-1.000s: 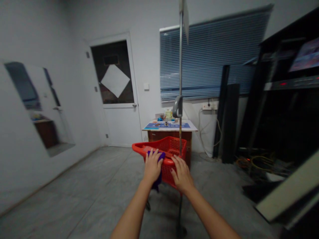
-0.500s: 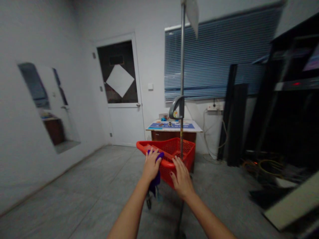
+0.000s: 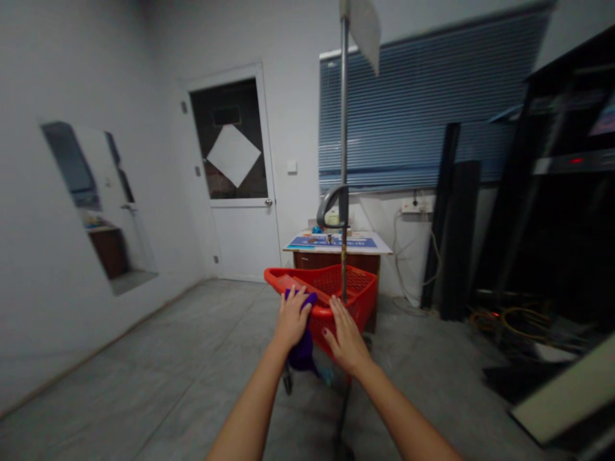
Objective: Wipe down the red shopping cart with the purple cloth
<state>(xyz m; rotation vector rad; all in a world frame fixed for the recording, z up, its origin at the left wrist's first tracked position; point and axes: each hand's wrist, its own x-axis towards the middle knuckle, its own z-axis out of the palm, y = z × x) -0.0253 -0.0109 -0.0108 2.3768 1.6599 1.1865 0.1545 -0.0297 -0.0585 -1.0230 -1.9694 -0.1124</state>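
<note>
A red plastic shopping cart basket [image 3: 368,291] stands in front of me. My left hand [image 3: 291,318] lies over its near rim, holding a purple cloth [image 3: 302,355] between palm and rim. The cloth's loose end hangs down outside the basket, and a blurred light-blue bit shows at its tip. My right hand [image 3: 346,339] rests its outstretched fingertips at the rim to the right, close to an upright metal pole [image 3: 344,128]. That hand has nothing visible in it. A grey loop-shaped handle [image 3: 331,208] is fixed on the pole.
Behind the cart stands a small desk [image 3: 302,261] with a blue printed sheet and small items on it. A white door [image 3: 245,243] and a wall mirror [image 3: 103,211] are to the left. Dark panels [image 3: 461,243], cables and a black rack stand at the right.
The cloth's hanging end has swung to the right. The pole with its handle appears slightly further left. My right hand has shifted slightly left; my left hand stays at the rim.
</note>
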